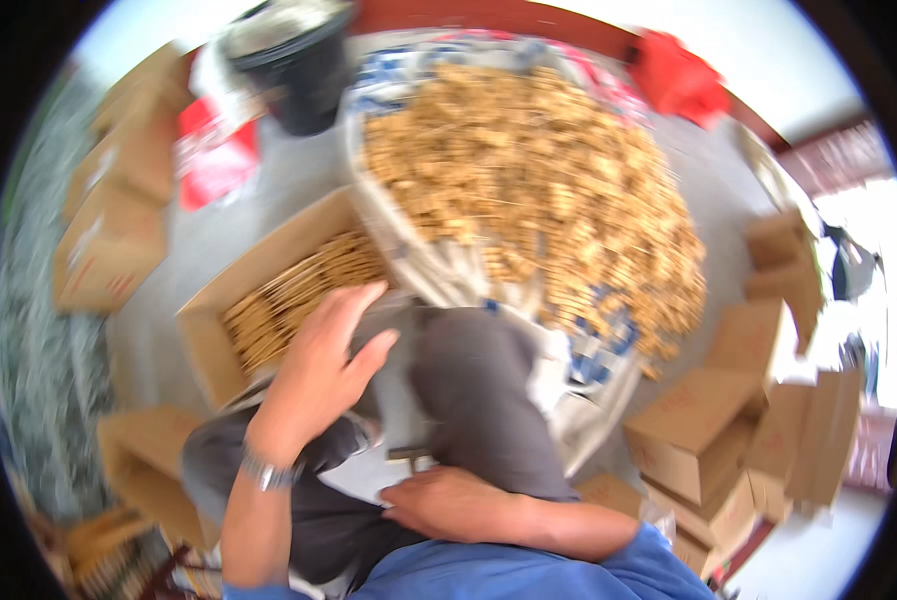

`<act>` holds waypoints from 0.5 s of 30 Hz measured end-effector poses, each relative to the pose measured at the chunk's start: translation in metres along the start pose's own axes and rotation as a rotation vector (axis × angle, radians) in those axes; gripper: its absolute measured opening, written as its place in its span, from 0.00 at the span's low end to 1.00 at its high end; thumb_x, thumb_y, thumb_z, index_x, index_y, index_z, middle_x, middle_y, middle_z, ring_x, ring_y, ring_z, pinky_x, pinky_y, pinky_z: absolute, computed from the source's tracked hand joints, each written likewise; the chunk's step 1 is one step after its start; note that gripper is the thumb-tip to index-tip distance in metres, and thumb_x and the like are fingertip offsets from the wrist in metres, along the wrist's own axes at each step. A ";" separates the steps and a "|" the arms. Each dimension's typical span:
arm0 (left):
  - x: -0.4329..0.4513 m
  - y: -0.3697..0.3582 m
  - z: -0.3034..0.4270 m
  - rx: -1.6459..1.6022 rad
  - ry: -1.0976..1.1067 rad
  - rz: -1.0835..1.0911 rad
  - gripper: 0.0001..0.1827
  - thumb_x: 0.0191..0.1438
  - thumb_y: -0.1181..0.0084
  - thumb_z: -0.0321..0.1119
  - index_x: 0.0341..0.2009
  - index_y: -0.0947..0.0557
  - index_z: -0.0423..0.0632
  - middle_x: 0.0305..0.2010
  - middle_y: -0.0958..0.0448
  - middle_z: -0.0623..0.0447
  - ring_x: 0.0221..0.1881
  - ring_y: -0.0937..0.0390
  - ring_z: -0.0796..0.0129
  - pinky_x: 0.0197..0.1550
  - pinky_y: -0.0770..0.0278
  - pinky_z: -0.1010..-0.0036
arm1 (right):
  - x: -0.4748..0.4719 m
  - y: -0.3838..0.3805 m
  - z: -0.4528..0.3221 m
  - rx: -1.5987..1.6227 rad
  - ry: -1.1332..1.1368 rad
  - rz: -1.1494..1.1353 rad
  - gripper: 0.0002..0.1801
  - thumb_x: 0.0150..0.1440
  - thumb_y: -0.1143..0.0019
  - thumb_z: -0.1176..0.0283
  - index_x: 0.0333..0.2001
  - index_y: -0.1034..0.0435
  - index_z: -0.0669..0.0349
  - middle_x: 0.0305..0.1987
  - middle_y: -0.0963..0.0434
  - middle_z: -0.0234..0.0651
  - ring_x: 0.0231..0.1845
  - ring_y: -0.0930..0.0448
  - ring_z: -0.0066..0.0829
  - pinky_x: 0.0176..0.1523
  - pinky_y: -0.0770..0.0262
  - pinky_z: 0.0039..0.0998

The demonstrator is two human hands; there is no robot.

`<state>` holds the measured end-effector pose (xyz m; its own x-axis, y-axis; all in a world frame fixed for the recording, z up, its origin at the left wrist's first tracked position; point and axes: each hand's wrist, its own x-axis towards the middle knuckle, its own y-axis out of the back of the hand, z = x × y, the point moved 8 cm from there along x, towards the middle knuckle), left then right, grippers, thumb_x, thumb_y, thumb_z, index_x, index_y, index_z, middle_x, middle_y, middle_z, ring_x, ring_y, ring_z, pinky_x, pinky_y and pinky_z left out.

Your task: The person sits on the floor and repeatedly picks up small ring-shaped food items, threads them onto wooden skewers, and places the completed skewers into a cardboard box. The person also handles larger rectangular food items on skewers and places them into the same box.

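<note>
My left hand (317, 367), with a metal watch on the wrist, is raised over the near edge of an open cardboard box (208, 360); its thumb and fingers are apart and hold nothing. Rows of yellowish-brown stick-like pieces (306, 292), of a kind I cannot tell, lie stacked in that box. My right hand (441, 502) lies low in front of my body, between my thighs, its fingers curled and partly hidden. Beyond my knees, a large heap of similar yellowish-brown pieces (538, 180) is spread on a white and blue woven plastic sheet (396, 232). The picture is blurred.
A black bucket (298, 75) stands behind the box. Closed cardboard boxes (110, 240) line the left side, near greenish plastic sheeting (50, 337). An open box (155, 465) is beside my left leg. Several cardboard boxes (703, 420) are piled at right. A red bag (677, 79) lies beyond the heap.
</note>
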<state>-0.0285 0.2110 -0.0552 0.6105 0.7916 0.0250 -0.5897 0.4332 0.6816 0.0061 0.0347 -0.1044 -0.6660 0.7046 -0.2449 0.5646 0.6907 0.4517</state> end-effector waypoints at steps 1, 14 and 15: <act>-0.001 -0.003 0.035 -0.015 -0.059 -0.002 0.23 0.58 0.41 0.36 0.56 0.27 0.41 0.55 0.26 0.41 0.56 0.28 0.48 0.58 0.30 0.62 | -0.006 -0.012 0.000 0.075 0.069 0.077 0.16 0.63 0.50 0.63 0.46 0.30 0.64 0.36 0.21 0.47 0.40 0.21 0.48 0.45 0.24 0.43; 0.024 -0.112 0.165 -0.006 -0.597 0.016 0.15 0.48 0.39 0.21 0.42 0.19 0.45 0.34 0.20 0.50 0.34 0.22 0.57 0.38 0.24 0.66 | -0.200 0.075 0.177 1.329 -0.183 0.652 0.19 0.67 0.51 0.63 0.56 0.32 0.61 0.41 0.18 0.38 0.44 0.19 0.24 0.47 0.24 0.25; 0.025 -0.107 0.163 -0.025 -0.577 0.052 0.15 0.47 0.39 0.20 0.42 0.19 0.45 0.33 0.20 0.50 0.34 0.22 0.57 0.37 0.24 0.66 | -0.210 0.075 0.222 1.338 -0.357 0.878 0.18 0.67 0.52 0.64 0.56 0.32 0.61 0.41 0.18 0.37 0.43 0.19 0.22 0.46 0.25 0.23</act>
<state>0.1360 0.1141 -0.0087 0.7660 0.4518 0.4573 -0.6343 0.4159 0.6517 0.2962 -0.0251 -0.2091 0.0995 0.8020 -0.5890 0.8081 -0.4105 -0.4225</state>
